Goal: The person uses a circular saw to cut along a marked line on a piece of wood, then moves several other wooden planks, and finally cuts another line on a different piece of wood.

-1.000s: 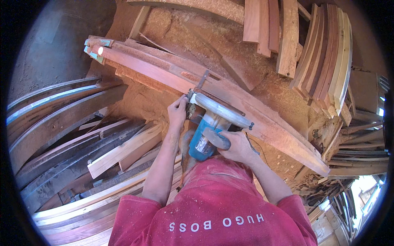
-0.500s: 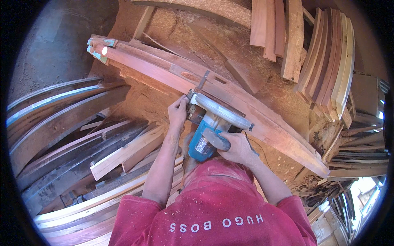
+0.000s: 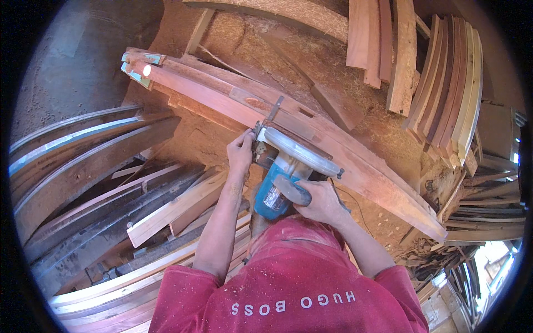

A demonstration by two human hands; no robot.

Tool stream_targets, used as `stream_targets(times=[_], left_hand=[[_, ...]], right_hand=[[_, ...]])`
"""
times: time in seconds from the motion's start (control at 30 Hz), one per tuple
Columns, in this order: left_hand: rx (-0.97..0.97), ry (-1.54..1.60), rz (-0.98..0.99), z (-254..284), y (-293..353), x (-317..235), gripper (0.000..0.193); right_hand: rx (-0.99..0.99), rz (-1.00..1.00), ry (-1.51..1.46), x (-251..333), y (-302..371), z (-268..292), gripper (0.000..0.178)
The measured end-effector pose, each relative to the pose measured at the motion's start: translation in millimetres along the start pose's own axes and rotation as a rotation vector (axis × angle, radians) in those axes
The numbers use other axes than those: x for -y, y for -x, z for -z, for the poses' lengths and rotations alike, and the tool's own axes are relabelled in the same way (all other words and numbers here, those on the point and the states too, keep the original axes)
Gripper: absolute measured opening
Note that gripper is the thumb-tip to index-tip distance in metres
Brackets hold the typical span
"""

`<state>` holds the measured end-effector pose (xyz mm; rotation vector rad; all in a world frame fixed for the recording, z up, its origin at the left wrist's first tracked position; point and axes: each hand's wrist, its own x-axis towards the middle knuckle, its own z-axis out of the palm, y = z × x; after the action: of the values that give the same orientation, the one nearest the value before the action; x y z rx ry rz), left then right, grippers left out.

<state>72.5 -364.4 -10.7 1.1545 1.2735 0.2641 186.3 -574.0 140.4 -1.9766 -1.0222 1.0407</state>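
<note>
A blue circular saw (image 3: 271, 201) with a pale blade guard rests on a long, curved reddish plank (image 3: 214, 106) that runs from upper left to lower right. My right hand (image 3: 321, 201) is wrapped round its rear handle. At the front left of the saw's base, my left hand (image 3: 240, 151) pinches the edge by the metal guide bar (image 3: 274, 109), which sticks out across the wood. The guard hides the blade. Sawdust lies along the plank, and a slot shows in the wood beyond the saw.
Curved boards (image 3: 463, 83) stand stacked at the upper right. More curved timbers (image 3: 83, 161) and loose planks (image 3: 175, 208) lie at the left. A turquoise-painted block (image 3: 139, 77) is at the plank's far left end. A thin cord (image 3: 361, 213) trails right of the saw.
The plank and surrounding timber appear shifted slightly right and down in the picture. Both hands keep their grip, and the saw stays nearly where it was.
</note>
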Motion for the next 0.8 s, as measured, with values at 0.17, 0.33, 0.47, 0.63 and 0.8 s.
stream_targets(times=[0.17, 0.33, 0.47, 0.63, 0.8], left_hand=[[-0.014, 0.041, 0.001, 7, -4, -4, 0.037], [-0.009, 0.039, 0.088, 11, -5, -17, 0.038], [-0.018, -0.008, -0.024, 21, -16, -8, 0.037], [0.004, -0.052, -0.045, 29, -24, -10, 0.038], [-0.007, -0.021, -0.006, 35, -31, -10, 0.038]], right_hand=[[0.017, -0.015, -0.008, 6, -8, -4, 0.034], [-0.009, -0.006, -0.007, 9, -14, -10, 0.033], [-0.008, 0.007, 0.001, 14, -19, -14, 0.034], [-0.012, 0.02, -0.011, 19, -27, -18, 0.033], [-0.009, 0.002, 0.018, 20, -32, -26, 0.034]])
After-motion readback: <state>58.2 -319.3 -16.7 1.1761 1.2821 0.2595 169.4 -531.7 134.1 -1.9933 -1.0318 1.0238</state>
